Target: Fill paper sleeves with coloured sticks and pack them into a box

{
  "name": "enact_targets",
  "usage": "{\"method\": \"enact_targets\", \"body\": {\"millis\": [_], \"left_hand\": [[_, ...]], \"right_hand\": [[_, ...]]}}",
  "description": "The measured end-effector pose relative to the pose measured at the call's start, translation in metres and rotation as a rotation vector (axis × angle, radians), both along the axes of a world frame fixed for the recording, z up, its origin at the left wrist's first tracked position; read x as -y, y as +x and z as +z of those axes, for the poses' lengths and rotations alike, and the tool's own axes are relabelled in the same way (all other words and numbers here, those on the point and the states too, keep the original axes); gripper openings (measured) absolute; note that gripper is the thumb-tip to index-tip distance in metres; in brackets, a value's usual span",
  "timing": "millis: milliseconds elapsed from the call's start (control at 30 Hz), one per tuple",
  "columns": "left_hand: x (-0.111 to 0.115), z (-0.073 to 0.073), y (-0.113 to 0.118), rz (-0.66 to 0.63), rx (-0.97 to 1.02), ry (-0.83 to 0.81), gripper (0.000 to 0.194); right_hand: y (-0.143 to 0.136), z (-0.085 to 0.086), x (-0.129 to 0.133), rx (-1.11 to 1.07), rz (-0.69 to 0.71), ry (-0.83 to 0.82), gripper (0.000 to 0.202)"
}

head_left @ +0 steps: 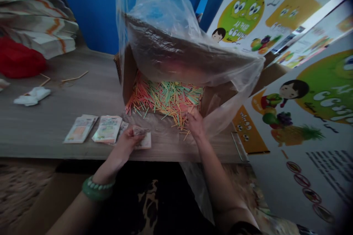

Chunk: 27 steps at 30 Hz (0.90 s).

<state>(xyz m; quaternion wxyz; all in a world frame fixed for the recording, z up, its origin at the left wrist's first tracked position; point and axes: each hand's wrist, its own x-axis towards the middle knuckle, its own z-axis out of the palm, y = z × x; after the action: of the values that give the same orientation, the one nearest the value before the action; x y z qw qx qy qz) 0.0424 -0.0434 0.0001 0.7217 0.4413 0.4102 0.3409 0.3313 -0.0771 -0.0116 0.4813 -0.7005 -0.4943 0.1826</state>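
Note:
Between the fingers and thumb of my left hand [129, 142] is a small printed packet [145, 140], held low over the table's front edge. My right hand [195, 121] is closed at the front right of a heap of thin coloured sticks [168, 97], pink, green, yellow and orange. Its fingertips touch the sticks; which ones they pinch is too small to make out. The heap spills from a cardboard box [129, 66] lined with clear plastic. Left of my left hand lie two stacks of printed packets, one pale orange [79, 129] and one green [108, 128].
A clear plastic liner [165, 3] stands up over the box. Printed cartons [298, 117] rise on the right. At the left are stacked white bundles [44, 25], a red cloth-like thing [20, 58], a crumpled white piece [32, 96] and loose sticks [75, 77] on the table [91, 97].

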Motion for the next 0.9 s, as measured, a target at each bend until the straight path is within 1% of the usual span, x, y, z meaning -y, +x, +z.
{"method": "enact_targets", "body": {"millis": [33,67,100,133,167,233,333,433,533,600,667,733,800,900], "left_hand": [[0.0,0.0,0.0,0.013,0.007,-0.008,0.024],[-0.001,-0.001,0.0,0.03,0.012,-0.016,0.027],[-0.001,-0.001,0.0,0.048,0.018,-0.025,0.027],[-0.002,-0.001,-0.001,0.056,0.024,-0.035,0.026],[-0.002,-0.001,-0.002,0.063,0.03,-0.046,0.026],[-0.002,-0.001,-0.005,0.055,0.031,-0.069,0.028],[-0.002,-0.005,-0.009,0.013,0.003,-0.087,0.029],[0.0,-0.009,-0.008,-0.035,-0.026,-0.044,0.027],[0.001,-0.008,-0.003,-0.052,-0.033,0.057,0.028],[0.0,-0.007,0.0,-0.058,-0.032,0.083,0.027],[-0.001,-0.005,0.0,-0.084,-0.031,0.055,0.027],[-0.003,-0.004,0.0,-0.1,-0.035,0.016,0.028],[-0.004,-0.003,-0.001,-0.084,-0.045,-0.007,0.028],[-0.005,-0.002,-0.001,-0.053,-0.07,-0.026,0.026]], "right_hand": [[-0.016,-0.006,-0.007,-0.203,0.085,0.069,0.018],[-0.032,-0.012,-0.013,-0.352,0.167,0.092,0.019],[-0.046,-0.019,-0.018,-0.432,0.232,0.082,0.019],[-0.059,-0.025,-0.023,-0.452,0.273,0.056,0.02],[-0.068,-0.031,-0.026,-0.428,0.292,0.024,0.021],[-0.078,-0.04,-0.029,-0.331,0.287,-0.015,0.022],[-0.077,-0.043,-0.027,-0.272,0.256,0.022,0.021],[-0.071,-0.037,-0.024,-0.274,0.238,0.066,0.021],[-0.068,-0.033,-0.023,-0.231,0.264,-0.01,0.018],[-0.067,-0.035,-0.023,-0.211,0.257,-0.043,0.014],[-0.066,-0.039,-0.024,-0.233,0.226,-0.028,0.014],[-0.065,-0.043,-0.024,-0.251,0.206,-0.025,0.019],[-0.065,-0.045,-0.023,-0.227,0.204,-0.041,0.018],[-0.067,-0.043,-0.019,-0.136,0.208,-0.036,0.016]]}}
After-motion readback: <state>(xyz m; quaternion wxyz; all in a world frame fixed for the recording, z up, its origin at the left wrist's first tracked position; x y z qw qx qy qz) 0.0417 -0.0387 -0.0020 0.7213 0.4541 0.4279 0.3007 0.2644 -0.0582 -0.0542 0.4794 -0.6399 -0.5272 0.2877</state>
